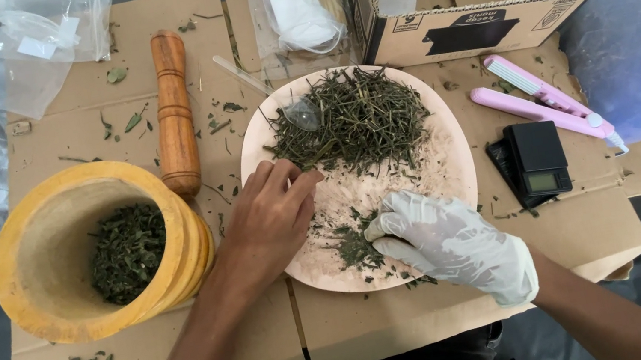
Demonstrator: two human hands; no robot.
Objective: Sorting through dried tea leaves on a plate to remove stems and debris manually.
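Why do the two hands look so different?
The left hand is bare; the right hand wears a white glove. The left hand reaches toward the big heap of stems, while the right hand rests on the small green pile. Both are over the pink plate.

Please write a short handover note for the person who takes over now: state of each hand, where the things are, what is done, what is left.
Left hand: bare, fingertips on the pink plate, at the edge of the pile of dry stems; no closed grip visible.
Right hand: white glove, resting on the small heap of leaf bits at the plate's near side.
Done: crushed leaves lie in the yellow mortar; the wooden pestle lies beside it.
Left: the stem pile is still large.
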